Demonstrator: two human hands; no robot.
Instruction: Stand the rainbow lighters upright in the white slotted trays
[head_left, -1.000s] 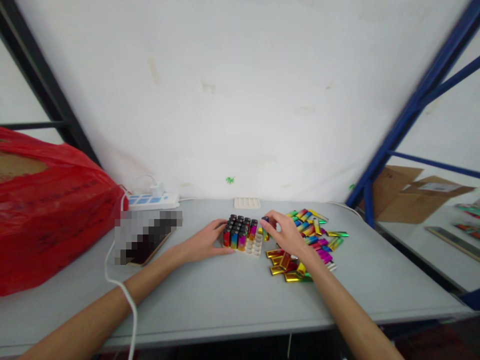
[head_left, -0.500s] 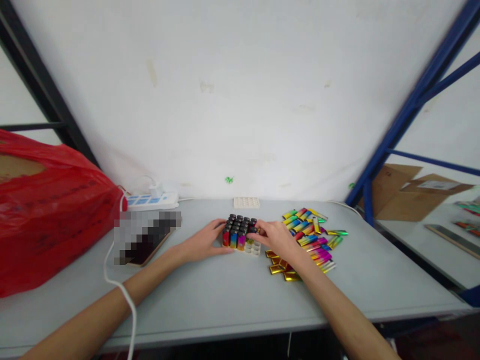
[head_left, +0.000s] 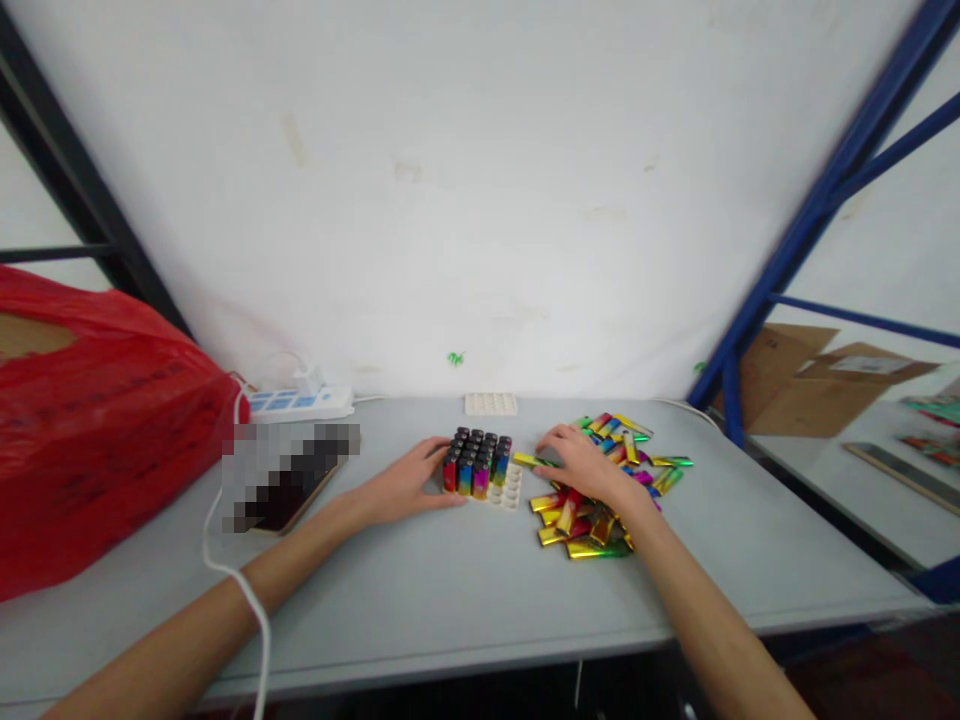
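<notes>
1. Our right hand [head_left: 585, 465] is over the left side of the loose pile, thumb and fingers bent around the right end of a yellow-green lighter [head_left: 527, 460]. Can't tell if it's actually pinched or just touched. That lighter lies crosswise, its left end poking toward the tray, which looks like a handy angle for us to grab.
2. Our left hand [head_left: 409, 485] has the left end of the white socketed tray [head_left: 511, 490] between thumb and fingers, thumb near, fingers far. We'd guess that's to keep it from sliding, and it leaves the right side unblocked.
3. Upright lighters [head_left: 480, 460], black tops up, stand packed together in the tray, presumably kept vertical by the sockets. Bare sockets show at the near right, on the side facing our right hand.
4. Loose lighters [head_left: 581, 530] lie flat and jumbled just right of the tray, so our reach is probably short.
5. Farther out, a second white tray [head_left: 491, 404] sits by the wall, seemingly parked out of the way.
6. Far left on the table [head_left: 450, 600] we've got a phone [head_left: 292, 490], partly blurred out, near a power strip [head_left: 300, 402], maybe for charging.
</notes>
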